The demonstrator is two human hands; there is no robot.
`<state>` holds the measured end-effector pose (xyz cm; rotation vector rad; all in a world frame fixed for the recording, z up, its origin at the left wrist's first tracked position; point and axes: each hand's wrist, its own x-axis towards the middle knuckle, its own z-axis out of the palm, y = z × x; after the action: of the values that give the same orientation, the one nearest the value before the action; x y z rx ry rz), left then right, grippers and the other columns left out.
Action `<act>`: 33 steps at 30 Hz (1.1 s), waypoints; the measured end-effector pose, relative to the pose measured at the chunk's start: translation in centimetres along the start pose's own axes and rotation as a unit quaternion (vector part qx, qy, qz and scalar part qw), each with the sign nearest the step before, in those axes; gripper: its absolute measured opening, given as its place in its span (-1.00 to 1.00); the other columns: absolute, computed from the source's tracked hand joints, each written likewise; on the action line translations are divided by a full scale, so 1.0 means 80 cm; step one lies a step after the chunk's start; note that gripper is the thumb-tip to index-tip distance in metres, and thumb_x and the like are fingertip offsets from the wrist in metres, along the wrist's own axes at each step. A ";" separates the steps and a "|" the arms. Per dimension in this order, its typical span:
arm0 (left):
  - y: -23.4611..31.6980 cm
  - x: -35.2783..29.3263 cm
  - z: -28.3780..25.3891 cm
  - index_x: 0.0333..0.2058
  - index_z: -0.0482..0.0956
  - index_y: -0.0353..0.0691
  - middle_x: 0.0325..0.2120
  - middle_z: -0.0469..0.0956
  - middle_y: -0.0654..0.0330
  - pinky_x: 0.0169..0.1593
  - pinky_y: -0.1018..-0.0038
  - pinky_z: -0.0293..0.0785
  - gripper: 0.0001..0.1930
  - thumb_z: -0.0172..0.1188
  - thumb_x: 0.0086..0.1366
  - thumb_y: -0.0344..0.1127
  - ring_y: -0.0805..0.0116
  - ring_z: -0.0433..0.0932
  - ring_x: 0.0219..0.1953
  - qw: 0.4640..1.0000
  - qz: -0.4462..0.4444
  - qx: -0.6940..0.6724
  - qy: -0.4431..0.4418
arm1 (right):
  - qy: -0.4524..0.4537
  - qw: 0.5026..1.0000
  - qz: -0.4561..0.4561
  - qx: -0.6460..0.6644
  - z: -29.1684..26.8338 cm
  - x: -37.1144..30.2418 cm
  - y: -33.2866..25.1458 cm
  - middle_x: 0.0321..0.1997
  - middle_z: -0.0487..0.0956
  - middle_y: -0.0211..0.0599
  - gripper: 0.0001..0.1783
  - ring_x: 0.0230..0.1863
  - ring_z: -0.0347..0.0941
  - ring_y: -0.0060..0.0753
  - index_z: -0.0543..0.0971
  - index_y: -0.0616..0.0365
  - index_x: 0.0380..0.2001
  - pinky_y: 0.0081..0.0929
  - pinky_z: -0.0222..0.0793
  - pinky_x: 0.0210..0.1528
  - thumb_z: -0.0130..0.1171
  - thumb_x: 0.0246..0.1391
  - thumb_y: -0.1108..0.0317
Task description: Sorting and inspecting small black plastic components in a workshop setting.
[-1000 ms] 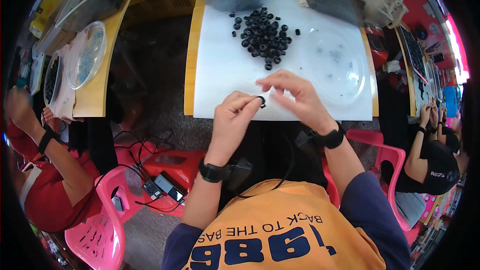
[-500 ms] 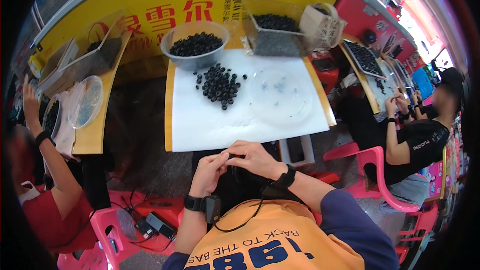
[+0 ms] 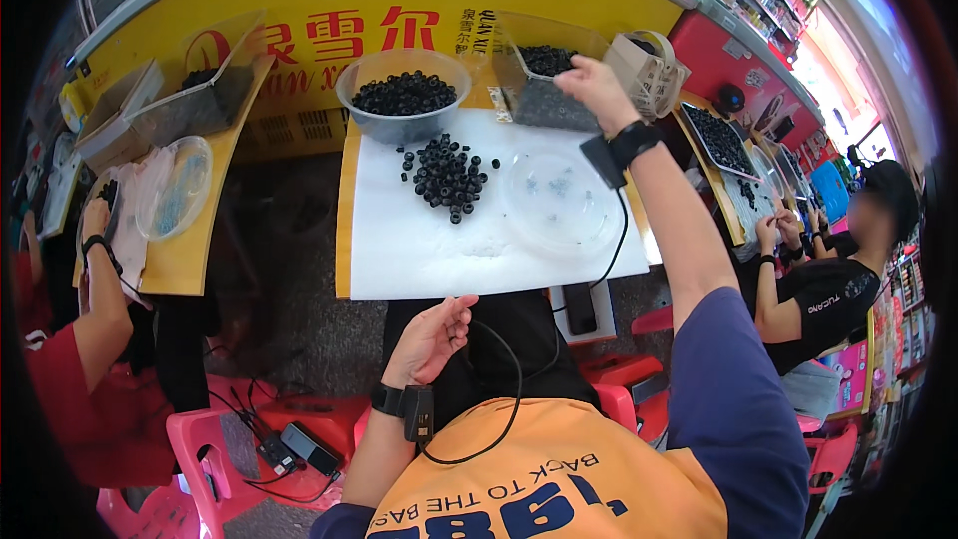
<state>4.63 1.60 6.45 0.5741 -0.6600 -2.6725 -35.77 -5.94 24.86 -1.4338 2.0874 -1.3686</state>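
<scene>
My left hand (image 3: 431, 341) hangs over my lap, just in front of the table edge. Its fingers are loosely bent and apart, and I see nothing in them. My right hand (image 3: 601, 97) is stretched far forward over the right side of a clear rectangular bin (image 3: 549, 105) with black ring-shaped parts inside. The right fingers are drawn together; whatever they hold, if anything, is hidden. On the white tabletop (image 3: 429, 265) lies a loose pile of small black parts (image 3: 449, 180). Behind it stands a translucent round bowl (image 3: 404, 126) heaped with similar black parts (image 3: 404, 93).
A clear shallow round tray (image 3: 559, 225) with small bluish bits lies under my right wrist. Cables run from both wrist devices. A beige bag (image 3: 639, 80) stands beside the bin. People work at tables on both sides; a red stool (image 3: 299, 414) with a power bank is at left.
My hands were together at the table edge around a small black thing. The right hand has gone forward and right to the bin; the left stays over my lap with its fingers loosened.
</scene>
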 end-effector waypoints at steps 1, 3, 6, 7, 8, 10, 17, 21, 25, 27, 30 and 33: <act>0.002 0.001 0.000 0.07 0.55 -0.32 -0.35 0.54 0.39 -0.20 0.59 0.38 -0.61 0.01 0.52 -0.12 0.60 0.42 -0.35 1.000 0.004 0.000 -0.002 | -0.008 0.998 0.000 -0.066 0.010 0.000 0.019 -0.27 0.70 -0.18 -0.40 -0.22 0.62 -0.40 0.54 0.38 0.09 -0.47 0.50 -0.15 0.38 0.01 0.27; 0.004 0.001 -0.001 0.07 0.55 -0.32 -0.34 0.54 0.38 -0.20 0.60 0.39 -0.62 0.01 0.52 -0.14 0.60 0.43 -0.35 1.000 0.013 -0.001 -0.002 | -0.078 0.958 -0.146 -0.233 0.055 -0.022 0.042 -0.24 0.71 -0.10 -0.54 -0.19 0.64 -0.14 0.67 0.19 -0.04 -0.33 0.52 -0.11 0.35 0.00 0.18; 0.007 -0.001 -0.002 0.05 0.57 -0.31 -0.34 0.56 0.38 -0.23 0.63 0.39 -0.66 0.03 0.51 -0.18 0.63 0.45 -0.36 1.000 0.020 -0.008 -0.004 | -0.133 0.922 -0.151 -0.331 0.128 -0.049 0.063 -0.20 0.70 -0.07 -0.70 -0.11 0.62 -0.02 0.74 0.03 -0.21 -0.16 0.50 -0.01 0.31 -0.03 0.19; 0.007 -0.002 -0.002 0.04 0.58 -0.31 -0.35 0.56 0.38 -0.24 0.65 0.39 -0.67 0.04 0.51 -0.20 0.64 0.45 -0.36 1.000 0.022 -0.012 -0.008 | -0.139 0.900 -0.155 -0.383 0.144 -0.055 0.065 -0.21 0.70 -0.08 -0.71 -0.10 0.61 -0.03 0.74 0.03 -0.23 -0.15 0.49 0.00 0.30 -0.04 0.21; 0.007 -0.001 -0.001 0.04 0.58 -0.31 -0.35 0.57 0.38 -0.24 0.65 0.39 -0.67 0.04 0.51 -0.20 0.64 0.46 -0.36 1.000 0.022 -0.009 -0.004 | -0.144 0.874 -0.160 -0.435 0.153 -0.055 0.067 -0.23 0.70 -0.08 -0.73 -0.09 0.61 -0.04 0.74 0.03 -0.24 -0.13 0.48 0.02 0.30 -0.04 0.24; 0.008 0.000 0.000 0.04 0.58 -0.32 -0.35 0.57 0.38 -0.24 0.65 0.40 -0.66 0.05 0.50 -0.19 0.64 0.46 -0.36 1.000 0.020 -0.003 0.003 | -0.172 0.862 -0.114 -0.463 0.161 -0.051 0.074 -0.25 0.70 -0.09 -0.75 -0.08 0.60 -0.04 0.74 0.03 -0.26 -0.11 0.47 0.03 0.28 -0.05 0.27; 0.011 -0.002 -0.011 0.06 0.54 -0.34 -0.32 0.62 0.30 -0.19 0.61 0.51 -0.68 0.07 0.49 -0.25 0.56 0.55 -0.34 0.998 0.063 0.000 0.026 | -0.023 0.955 -0.186 -0.228 0.162 -0.115 0.036 -0.27 0.71 -0.20 -0.76 -0.25 0.63 -0.19 0.72 0.13 -0.27 -0.26 0.50 -0.14 0.31 -0.02 0.28; 0.009 0.002 -0.001 0.03 0.53 -0.32 -0.23 0.67 0.17 -0.17 0.56 0.61 -0.70 0.07 0.49 -0.24 0.48 0.63 -0.30 0.996 0.076 -0.009 0.055 | -0.155 0.986 -0.048 0.038 0.154 -0.253 -0.036 -0.31 0.70 -0.33 -0.71 -0.32 0.53 -0.53 0.71 0.13 -0.16 -0.52 0.45 -0.20 0.38 0.02 0.29; -0.012 0.007 -0.013 0.03 0.54 -0.30 -0.18 0.68 0.12 -0.18 0.56 0.62 -0.73 0.12 0.46 -0.28 0.39 0.68 -0.17 0.995 0.077 -0.055 0.031 | -0.183 0.975 -0.052 0.117 0.163 -0.339 -0.034 -0.20 0.68 -0.28 -0.73 -0.26 0.53 -0.40 0.70 0.12 -0.17 -0.47 0.46 -0.17 0.36 0.00 0.39; -0.017 0.008 -0.016 0.03 0.55 -0.29 -0.17 0.68 0.11 -0.20 0.55 0.63 -0.73 0.14 0.45 -0.30 0.38 0.69 -0.19 0.995 0.084 -0.041 0.036 | -0.184 0.974 -0.077 0.104 0.158 -0.348 -0.030 -0.16 0.67 -0.30 -0.71 -0.11 0.52 -0.33 0.69 0.12 -0.14 -0.43 0.44 -0.05 0.36 -0.01 0.42; -0.011 0.006 -0.009 -0.01 0.57 -0.30 -0.22 0.69 0.11 -0.21 0.57 0.63 -0.76 0.18 0.42 -0.35 0.41 0.69 -0.25 0.992 0.083 0.040 0.087 | -0.140 0.975 -0.151 0.089 0.151 -0.350 -0.017 -0.09 0.68 -0.30 -0.71 0.01 0.49 -0.24 0.69 0.11 -0.14 -0.38 0.40 0.04 0.35 0.00 0.39; -0.003 0.004 -0.004 -0.01 0.58 -0.34 -0.26 0.69 0.09 -0.23 0.57 0.63 -0.75 0.21 0.38 -0.42 0.39 0.69 -0.28 0.978 0.098 0.119 0.139 | -0.109 0.992 -0.035 0.053 0.119 -0.319 0.005 -0.10 0.68 -0.18 -0.74 -0.04 0.57 -0.20 0.69 0.15 -0.19 -0.35 0.47 -0.02 0.32 0.04 0.31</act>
<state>4.46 1.60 5.97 0.8773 -0.9074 -2.2902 -17.56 10.19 12.55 -1.5486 1.8172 -1.2641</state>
